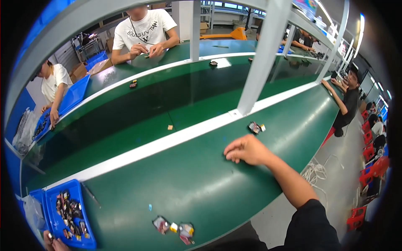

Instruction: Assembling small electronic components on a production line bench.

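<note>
My right hand reaches over the green tabletop, its fingers curled in and thumb pressed toward them. A dark bit shows at the fingertips, too small to name. Just beyond this hand lies a small dark part with a yellow-and-white tab. Nearer my body are two small blurred grey, black and red parts, one on the left and one on the right, with a yellow-and-white piece between them. My left hand is out of the picture.
A blue tray of similar small parts stands at lower left; another person's fingers are beside it. A white rail and grey post border the dark-green belt. People work across and to the right.
</note>
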Demonstrator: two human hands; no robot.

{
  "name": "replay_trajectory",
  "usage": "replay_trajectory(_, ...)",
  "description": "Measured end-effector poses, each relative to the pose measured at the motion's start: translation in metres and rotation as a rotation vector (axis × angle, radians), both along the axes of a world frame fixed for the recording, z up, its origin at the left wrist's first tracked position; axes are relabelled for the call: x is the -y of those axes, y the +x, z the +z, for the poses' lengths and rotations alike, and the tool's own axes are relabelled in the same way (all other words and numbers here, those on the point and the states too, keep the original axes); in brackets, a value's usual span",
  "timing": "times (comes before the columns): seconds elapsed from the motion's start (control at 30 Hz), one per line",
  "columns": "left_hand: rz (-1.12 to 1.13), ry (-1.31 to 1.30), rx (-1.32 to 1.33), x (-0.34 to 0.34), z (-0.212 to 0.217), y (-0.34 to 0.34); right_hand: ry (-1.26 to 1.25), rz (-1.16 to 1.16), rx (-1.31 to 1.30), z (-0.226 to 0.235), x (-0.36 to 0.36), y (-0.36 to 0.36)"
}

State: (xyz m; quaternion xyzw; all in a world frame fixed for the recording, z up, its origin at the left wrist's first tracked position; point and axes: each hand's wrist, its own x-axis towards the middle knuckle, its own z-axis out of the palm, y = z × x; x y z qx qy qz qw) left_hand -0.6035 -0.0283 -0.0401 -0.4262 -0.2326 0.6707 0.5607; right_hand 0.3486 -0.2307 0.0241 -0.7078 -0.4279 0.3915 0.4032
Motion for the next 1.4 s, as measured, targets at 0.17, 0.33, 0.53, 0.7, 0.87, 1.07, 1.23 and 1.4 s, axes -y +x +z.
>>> replay_trajectory(0.17, -0.342, 0.178, -0.738, 0.080, 0.027, -0.071, 0.044, -0.037, 0.297, 0.009, 0.012, 0.004)
replay_trajectory(0.33, -0.700, 0.265, -1.448, 0.140, -0.128, 0.141, 0.143, 0.106, 0.710, 0.009, 0.012, -0.009)
replay_trajectory(0.53, -1.155, 0.198, -2.306, 0.248, -0.265, 0.249, 0.172, 0.191, 0.697, 0.016, 0.013, -0.020)
replay_trajectory(0.7, -1.165, -0.047, -2.308, 0.254, -0.212, 0.287, 0.192, 0.175, 0.593, 0.011, 0.016, -0.016)
replay_trajectory(0.87, -1.016, 0.125, -2.459, 0.254, -0.165, 0.308, 0.253, 0.185, 0.673, 0.011, 0.005, -0.009)
replay_trajectory(1.07, -0.902, 0.524, -2.844, 0.232, -0.050, 0.394, 0.333, 0.071, 0.824, -0.007, -0.014, 0.038)
replay_trajectory(1.23, -1.032, 1.233, -2.810, 0.232, 0.051, 0.445, 0.390, 0.219, 0.842, 0.002, -0.061, 0.009)
replay_trajectory(1.4, -0.551, 1.374, -2.854, 0.212, 0.089, 0.500, 0.414, 0.369, 0.838, -0.009, -0.086, 0.004)
